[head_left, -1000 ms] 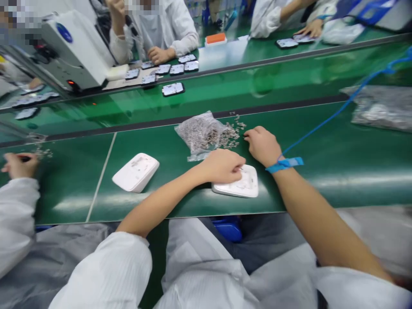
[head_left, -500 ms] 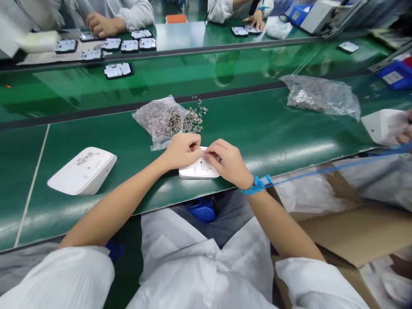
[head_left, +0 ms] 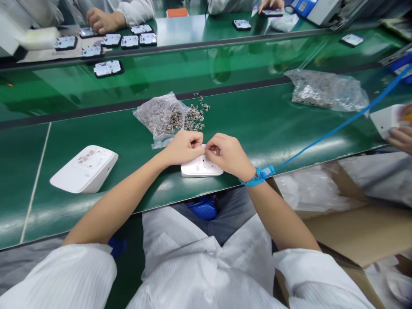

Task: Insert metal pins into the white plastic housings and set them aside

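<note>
A white plastic device (head_left: 197, 170) with small holes in its upper face lies near the table's front edge, partly covered by my hands. Over its far side, my left hand (head_left: 183, 148) is closed, thumb and fingers pressed together. Opposite it, my right hand (head_left: 229, 155) pinches at nearly the same spot, a blue strap round its wrist. Whatever the fingertips hold is too small to make out. Just beyond the hands, small metal parts (head_left: 195, 116) spill from a clear plastic bag (head_left: 154, 112). Another white device (head_left: 86, 168), wedge-shaped, rests to the left.
A second bag of metal parts (head_left: 328, 92) lies at the right. Beside it, a co-worker's hand (head_left: 402, 138) holds a white piece. Across the green belt (head_left: 180, 71) sit several circuit units (head_left: 130, 41) near other workers' hands. An open carton (head_left: 360, 231) stands below right.
My hands stay over the device, fingertips slightly shifted. The blue cord from my right wrist has swung upward. Across the belt, a co-worker's hand has lifted a unit; another unit has moved left.
</note>
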A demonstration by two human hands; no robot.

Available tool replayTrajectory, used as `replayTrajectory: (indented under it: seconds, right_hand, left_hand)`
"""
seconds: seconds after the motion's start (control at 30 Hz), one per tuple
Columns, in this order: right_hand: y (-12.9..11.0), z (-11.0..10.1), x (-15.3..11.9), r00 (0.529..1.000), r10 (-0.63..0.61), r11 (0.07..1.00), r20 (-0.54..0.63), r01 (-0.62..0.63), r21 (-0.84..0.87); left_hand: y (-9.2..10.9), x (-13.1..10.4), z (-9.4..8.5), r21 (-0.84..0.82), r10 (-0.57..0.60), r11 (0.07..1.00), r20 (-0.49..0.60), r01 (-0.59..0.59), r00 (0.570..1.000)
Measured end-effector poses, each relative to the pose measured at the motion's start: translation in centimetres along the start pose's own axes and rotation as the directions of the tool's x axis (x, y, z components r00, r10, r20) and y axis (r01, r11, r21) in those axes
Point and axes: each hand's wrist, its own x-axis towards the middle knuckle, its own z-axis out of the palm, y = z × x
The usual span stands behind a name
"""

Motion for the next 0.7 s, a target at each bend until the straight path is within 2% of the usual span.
replayTrajectory:
  seconds: [0.1,0.2,0.27,0.37,0.5,0.7]
  right_hand:
    - [0.0,-0.2,0.7,0.996,0.086,0.996,0.038,-0.086,-0.023]
    - [0.4,-0.5,1.3,0.984,0.134,0.986,0.115,-0.143,0.080]
    - [0.9,-0.6,1.6,0.979,0.170,0.972,0.116,-0.186,0.144]
    - [1.4,-0.2,1.4,0.975,0.217,0.961,0.036,-0.220,0.166]
    - [1.5,0.7,0.1,0.984,0.159,0.968,-0.075,-0.140,0.210]
    - [1.9,1.9,-2.5,0.965,0.006,0.976,-0.263,0.051,0.210]
  left_hand:
    - [0.0,0.1,-0.1,-0.064,-0.021,0.998,0.068,0.025,0.997]
    - [0.2,0.2,-0.1,-0.059,-0.044,0.997,0.088,0.049,0.995]
    - [0.5,0.4,0.1,0.006,-0.086,0.996,0.070,0.086,0.994]
    - [1.2,0.7,0.3,0.194,-0.162,0.969,0.024,0.154,0.987]
    - [1.9,1.0,0.7,0.381,-0.175,0.912,0.026,0.152,0.984]
    - [1.9,0.8,0.8,0.364,-0.175,0.917,-0.002,0.164,0.985]
